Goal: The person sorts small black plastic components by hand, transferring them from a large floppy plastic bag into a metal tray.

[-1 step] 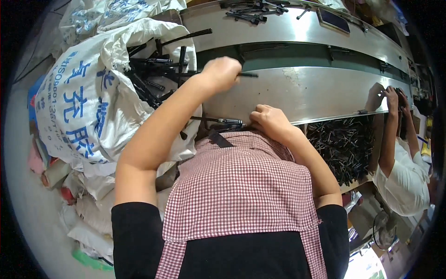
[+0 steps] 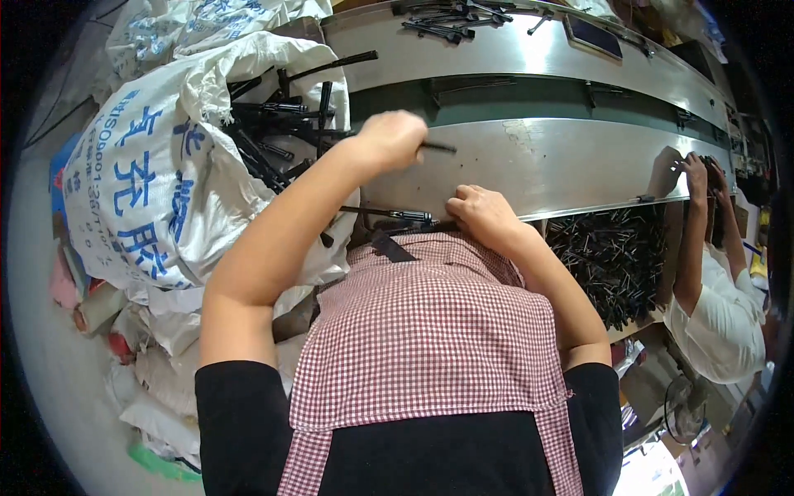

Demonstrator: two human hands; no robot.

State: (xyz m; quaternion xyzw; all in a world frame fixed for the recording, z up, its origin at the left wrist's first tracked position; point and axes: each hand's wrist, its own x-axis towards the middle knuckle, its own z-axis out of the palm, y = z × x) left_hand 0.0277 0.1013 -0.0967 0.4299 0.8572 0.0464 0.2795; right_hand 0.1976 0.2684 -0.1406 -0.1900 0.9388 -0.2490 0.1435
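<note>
My left hand is closed in a fist above the metal bench, with a thin black rod sticking out of its right side. The rest of the rod is hidden by the fist. At the bench's near edge my right hand has its fingers curled down; what they grip, if anything, is hidden. A black rod-shaped part with a ribbed end lies just left of that hand, by my checked apron. Left of my left hand, an open white woven sack holds many similar black parts.
A bin of small black pieces sits right of my right arm. On the raised back shelf lie several black parts and a phone. At the far right a co-worker in white handles something dark.
My left fist has moved slightly down, and the black rod's visible end now tilts downward to the right. My right hand has barely moved.
</note>
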